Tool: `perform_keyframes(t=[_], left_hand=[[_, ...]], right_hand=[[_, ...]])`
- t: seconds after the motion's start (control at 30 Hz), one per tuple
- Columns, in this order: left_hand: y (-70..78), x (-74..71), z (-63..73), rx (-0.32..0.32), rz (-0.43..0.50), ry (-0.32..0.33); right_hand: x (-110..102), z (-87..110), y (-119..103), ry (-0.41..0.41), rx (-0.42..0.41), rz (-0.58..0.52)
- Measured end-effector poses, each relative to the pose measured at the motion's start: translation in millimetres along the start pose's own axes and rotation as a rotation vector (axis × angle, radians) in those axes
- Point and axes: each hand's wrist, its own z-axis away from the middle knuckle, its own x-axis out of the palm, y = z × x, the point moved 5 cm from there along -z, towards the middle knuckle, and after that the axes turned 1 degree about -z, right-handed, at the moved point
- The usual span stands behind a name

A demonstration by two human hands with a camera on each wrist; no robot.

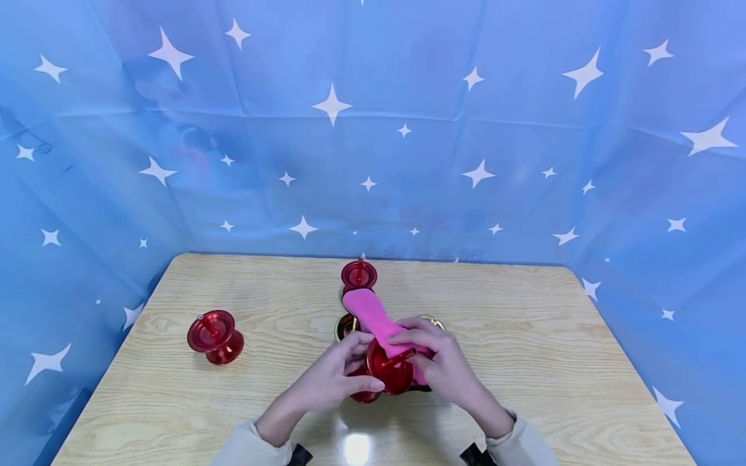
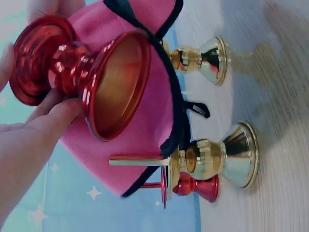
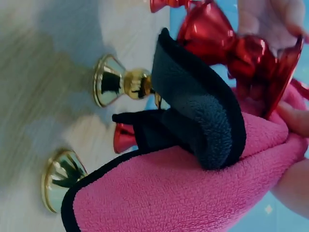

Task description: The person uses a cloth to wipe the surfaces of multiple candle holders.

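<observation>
My left hand (image 1: 335, 378) grips a shiny red candle holder (image 1: 387, 378) by its waist and tilts it. Its hollow foot (image 2: 120, 89) faces the table in the left wrist view, and its dish with a red spike leans toward the right hand. With my right hand (image 1: 443, 359) I hold a pink cloth (image 1: 370, 314) against the dish's rim. Black binding edges the cloth, and a folded corner shows its dark grey underside (image 3: 198, 108). Part of the cloth hangs away toward the back of the table. The right palm is hidden behind the cloth.
Another red candle holder (image 1: 212, 333) stands at the left of the wooden table (image 1: 571, 382), and one more (image 1: 358, 275) near the back edge. Two gold candle holders (image 2: 207, 157) stand just beyond the hands, partly covered by cloth and hand. Blue star-patterned fabric (image 1: 408, 84) hangs behind.
</observation>
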Motion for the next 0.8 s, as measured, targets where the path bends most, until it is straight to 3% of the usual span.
perform_keyframes(t=[0.13,0.3,0.47,0.67,0.8], left_hand=[[1.3,-0.4,0.3,0.023,0.034,-0.005],[4.9,-11.3,0.4,0.096,0.074,0.123],[7.0,-15.1,-1.1,0.168,0.014,0.160],[5.2,-16.2,-2.1,0.157,-0.072,0.228],[4.8,-12.4,-2.4,0.169,-0.110,0.232]], right_hand=[[-1.4,-3.0,-3.3,-0.008,-0.034,0.020],[-2.8,0.2,-9.3,0.066,-0.019,0.048],[-1.3,5.1,-10.8,0.100,0.066,-0.022],[2.8,10.7,-7.1,0.141,0.165,-0.148],[5.6,12.9,-4.7,0.189,0.245,-0.189]])
